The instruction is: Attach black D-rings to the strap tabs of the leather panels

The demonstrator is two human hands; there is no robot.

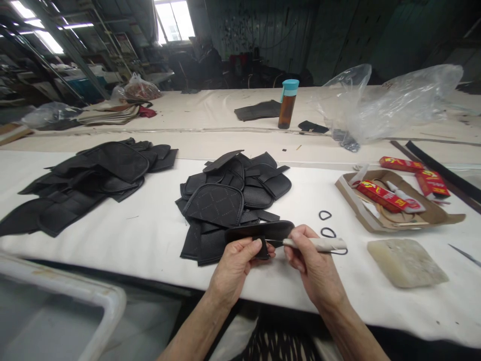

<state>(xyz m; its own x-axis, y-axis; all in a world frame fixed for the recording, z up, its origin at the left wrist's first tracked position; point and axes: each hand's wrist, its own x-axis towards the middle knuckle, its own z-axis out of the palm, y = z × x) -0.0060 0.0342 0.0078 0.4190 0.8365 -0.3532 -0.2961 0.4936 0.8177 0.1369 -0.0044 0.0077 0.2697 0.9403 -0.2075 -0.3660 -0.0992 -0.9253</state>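
My left hand (238, 260) pinches a black leather piece (259, 230) with a rounded top edge and a short strap, near the front of the table. In my right hand (310, 263) is an awl-like tool (330, 244) with a pale wrapped handle. Its thin metal shaft points left and meets the strap by my left thumb; the tip is hidden. A dark loop shows under the handle's end. Two black D-rings (328, 232) lie just beyond my right hand. Behind my left hand is a pile of similar black pieces (214, 203).
Another black pile (108, 160) lies to the left. On the right are a cardboard tray (349, 200) with red boxes, a yellowish block (406, 263) and a pointed metal tool (465, 254). Farther back stand a bottle (287, 108) and clear plastic bags (406, 105).
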